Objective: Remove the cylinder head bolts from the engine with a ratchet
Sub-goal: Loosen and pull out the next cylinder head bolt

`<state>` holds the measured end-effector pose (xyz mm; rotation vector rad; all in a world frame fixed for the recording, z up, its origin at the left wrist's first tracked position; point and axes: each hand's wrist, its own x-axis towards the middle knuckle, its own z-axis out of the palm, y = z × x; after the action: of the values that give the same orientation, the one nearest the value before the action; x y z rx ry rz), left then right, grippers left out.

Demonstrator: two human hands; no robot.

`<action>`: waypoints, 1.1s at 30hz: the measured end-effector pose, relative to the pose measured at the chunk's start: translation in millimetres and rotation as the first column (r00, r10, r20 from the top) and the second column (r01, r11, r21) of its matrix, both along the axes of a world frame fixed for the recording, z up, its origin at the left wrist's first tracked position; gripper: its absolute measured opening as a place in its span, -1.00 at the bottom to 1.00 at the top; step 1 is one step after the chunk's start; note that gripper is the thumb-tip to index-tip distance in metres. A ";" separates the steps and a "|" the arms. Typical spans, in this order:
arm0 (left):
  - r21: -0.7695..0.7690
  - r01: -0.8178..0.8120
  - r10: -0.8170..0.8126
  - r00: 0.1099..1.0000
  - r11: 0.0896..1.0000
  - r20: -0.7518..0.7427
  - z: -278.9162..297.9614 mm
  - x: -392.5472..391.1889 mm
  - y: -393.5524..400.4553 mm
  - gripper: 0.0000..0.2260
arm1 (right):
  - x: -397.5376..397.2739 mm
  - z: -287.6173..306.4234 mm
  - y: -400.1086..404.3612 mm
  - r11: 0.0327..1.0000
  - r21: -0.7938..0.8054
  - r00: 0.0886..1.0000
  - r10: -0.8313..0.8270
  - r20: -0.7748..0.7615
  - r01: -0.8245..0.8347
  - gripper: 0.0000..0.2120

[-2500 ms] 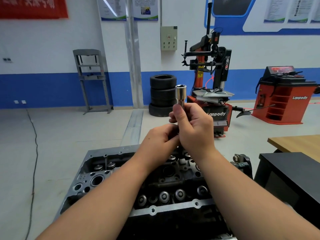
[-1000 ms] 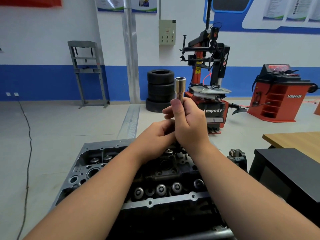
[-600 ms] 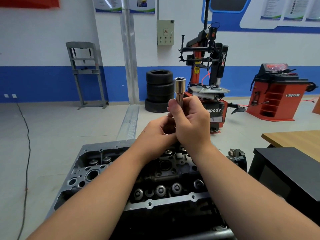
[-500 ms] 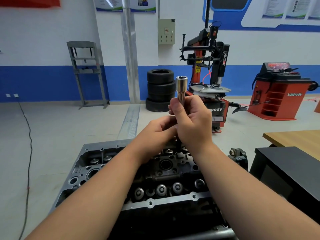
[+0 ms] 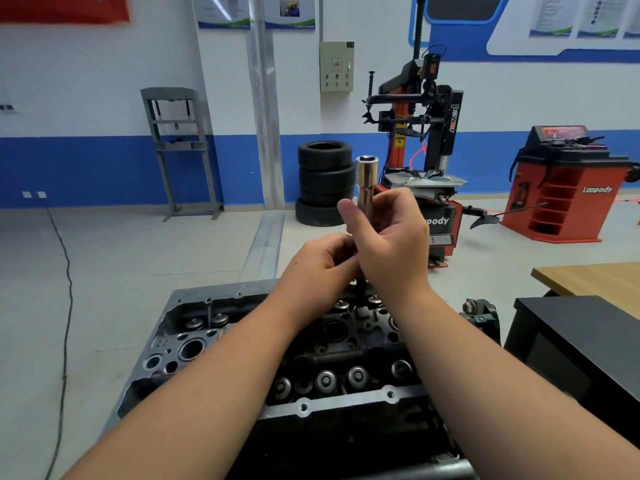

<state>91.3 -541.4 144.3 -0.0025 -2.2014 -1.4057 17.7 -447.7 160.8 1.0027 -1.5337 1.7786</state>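
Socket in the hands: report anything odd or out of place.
The socket points open end up, away from the cylinder head, held by the right hand with the left hand below. No damage or spill shows.

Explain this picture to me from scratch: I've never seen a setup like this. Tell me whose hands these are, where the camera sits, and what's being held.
The single view comes from a camera worn on a person's head, looking forward and down, so the two bare arms are that person's own. No robot is involved. The right hand has its grip around a shiny metal socket that stands upright, open end on top. The left hand pinches the lower part of the same tool; what lies below there is hidden by the fingers. Under the hands sits an engine's cylinder head, showing round valve springs and holes. Behind are stacked tyres and a red tyre-changing machine on a workshop floor.
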 end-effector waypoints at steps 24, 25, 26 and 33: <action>-0.149 -0.056 0.053 0.998 0.987 -0.021 -3.6 -1.4 -6.3 -0.97 | -3.4 -4.7 -0.7 0.987 0.073 0.989 0.143 0.029 -0.145 -0.76; -0.137 -0.086 0.082 0.996 0.987 -0.035 -4.5 -2.9 -6.1 -0.97 | -3.6 -5.2 -1.1 0.987 0.079 0.990 0.141 0.021 -0.142 -0.74; -0.123 -0.123 0.118 0.992 0.985 -0.049 -5.0 -4.4 -6.3 -0.94 | -3.5 -5.2 -1.6 0.987 0.086 0.990 0.138 0.013 -0.138 -0.71; -0.068 -0.011 0.008 0.999 0.998 -0.046 -5.5 -3.3 -6.4 -0.78 | -0.4 -3.1 -0.7 0.991 0.125 0.996 0.054 -0.067 -0.045 -0.75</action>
<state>87.9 -547.8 138.9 -0.0481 -2.2085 -1.3118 17.4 -448.4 157.7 1.1600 -1.6036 1.6800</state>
